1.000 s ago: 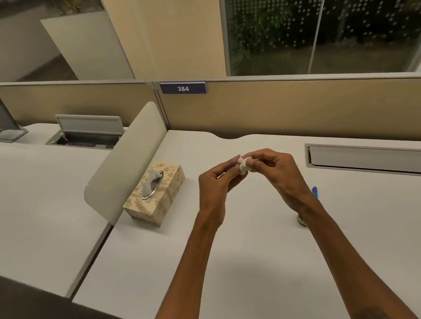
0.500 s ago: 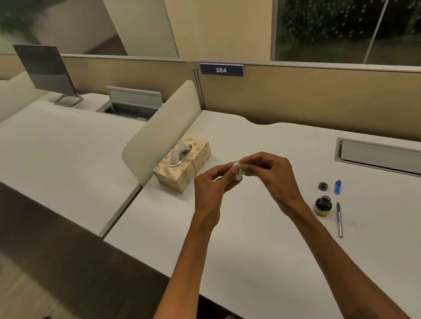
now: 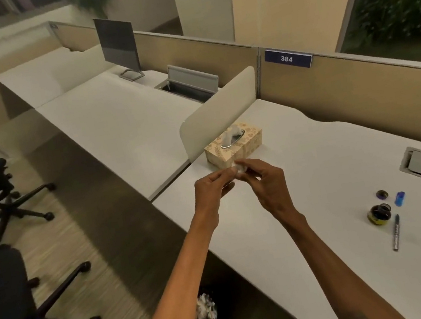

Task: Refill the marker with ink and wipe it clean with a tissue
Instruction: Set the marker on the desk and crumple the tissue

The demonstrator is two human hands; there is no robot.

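Left hand (image 3: 210, 191) and right hand (image 3: 268, 187) raised together, fingertips pinching a small crumpled white tissue (image 3: 240, 168), slim marker (image 3: 395, 232) lying well right, patterned cardboard tissue box (image 3: 233, 145) just beyond

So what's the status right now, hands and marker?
Both hands, left hand and right hand, pinching a crumpled tissue above the desk. Marker lying on desk, untouched, beside open ink bottle. Nothing in the way.

Desk (image 3: 317, 169): tissue box (image 3: 234, 145) at far left beside divider (image 3: 219, 107) | hands (image 3: 210, 191) (image 3: 269, 185) in front of box, wad of tissue (image 3: 240, 168) between them | ink bottle (image 3: 379, 214) at right, marker (image 3: 396, 232) just in front, two caps (image 3: 382, 194) (image 3: 399, 198) behind | bin (image 3: 206, 316) on floor below desk edge
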